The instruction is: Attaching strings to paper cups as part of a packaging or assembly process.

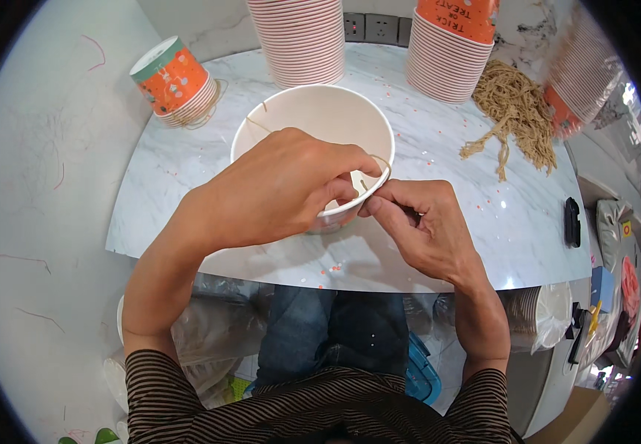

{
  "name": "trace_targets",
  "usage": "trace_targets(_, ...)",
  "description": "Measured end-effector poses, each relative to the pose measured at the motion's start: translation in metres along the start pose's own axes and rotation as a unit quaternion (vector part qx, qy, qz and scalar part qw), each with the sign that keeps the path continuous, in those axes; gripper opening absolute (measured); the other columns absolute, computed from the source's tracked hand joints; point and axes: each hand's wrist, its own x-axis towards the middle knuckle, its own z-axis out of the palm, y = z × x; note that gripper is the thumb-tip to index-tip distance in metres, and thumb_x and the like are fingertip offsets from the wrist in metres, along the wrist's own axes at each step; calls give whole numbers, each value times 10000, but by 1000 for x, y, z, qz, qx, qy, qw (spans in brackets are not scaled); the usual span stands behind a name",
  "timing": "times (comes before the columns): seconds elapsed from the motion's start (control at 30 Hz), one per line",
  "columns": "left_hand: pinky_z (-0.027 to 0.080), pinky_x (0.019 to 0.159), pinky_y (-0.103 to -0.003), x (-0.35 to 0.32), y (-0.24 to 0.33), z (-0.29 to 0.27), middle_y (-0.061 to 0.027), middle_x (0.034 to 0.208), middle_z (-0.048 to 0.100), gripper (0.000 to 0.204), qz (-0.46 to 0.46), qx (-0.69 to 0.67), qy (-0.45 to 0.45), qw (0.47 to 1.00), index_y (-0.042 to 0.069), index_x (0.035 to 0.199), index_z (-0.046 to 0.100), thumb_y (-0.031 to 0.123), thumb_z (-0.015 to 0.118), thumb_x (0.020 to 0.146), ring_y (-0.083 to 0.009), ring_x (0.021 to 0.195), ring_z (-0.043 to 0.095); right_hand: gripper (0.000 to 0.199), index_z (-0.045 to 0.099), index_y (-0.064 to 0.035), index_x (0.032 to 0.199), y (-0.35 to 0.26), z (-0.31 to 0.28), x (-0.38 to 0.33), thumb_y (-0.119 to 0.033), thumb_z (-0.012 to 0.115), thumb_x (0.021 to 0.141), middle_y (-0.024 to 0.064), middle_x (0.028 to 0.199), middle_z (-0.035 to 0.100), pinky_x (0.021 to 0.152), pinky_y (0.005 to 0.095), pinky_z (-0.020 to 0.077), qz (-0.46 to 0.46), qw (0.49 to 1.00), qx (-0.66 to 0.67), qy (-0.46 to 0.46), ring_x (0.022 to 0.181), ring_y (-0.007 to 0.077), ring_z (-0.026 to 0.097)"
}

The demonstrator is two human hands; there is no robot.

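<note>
A white-lined paper bucket (pixel 320 111) stands mouth up in front of me, its rim tilted slightly toward me. My left hand (pixel 261 189) lies over its mouth from the left. The thumb and index finger are bent and spread apart just inside the right part of the rim, around a short end of tan cord (pixel 363 186). A loop of that cord curves over the rim by the index fingertip. Outside the same stretch of rim, my right hand (pixel 431 229) pinches the cord, its fingertips against the bucket wall. Another cord strand shows at the bucket's far left side.
Behind stand a tall stack of buckets (pixel 298 44) and an orange-topped stack (pixel 450 66). A tangled heap of tan cords (pixel 516 111) lies at the right, before a plastic-wrapped stack (pixel 586 66). An orange-and-green upturned stack (pixel 176 81) is at the left. A black object (pixel 572 222) lies near the right edge.
</note>
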Motion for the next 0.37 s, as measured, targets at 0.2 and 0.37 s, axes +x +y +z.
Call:
trace_targets(0.2,542,715,-378,9,-3,-3,-158,860,743,192,-1,6,-47,999,39,1092,757,61,685,915,-323,748,695,165,785,15,1003,-3,-3,1,-107,674,985,75,789,743,661,283,474,33,999,0,-29,713,106,606)
trace_targets(0.37,550,730,-373,11,4,-5,-161,885,754,164,-27,30,-52,998,41,1068,770,84,697,928,-304,759,706,163,815,-59,1004,6,2,0,-110,666,961,54,599,564,513,306,374,-21,1000,14,10,528,109,424)
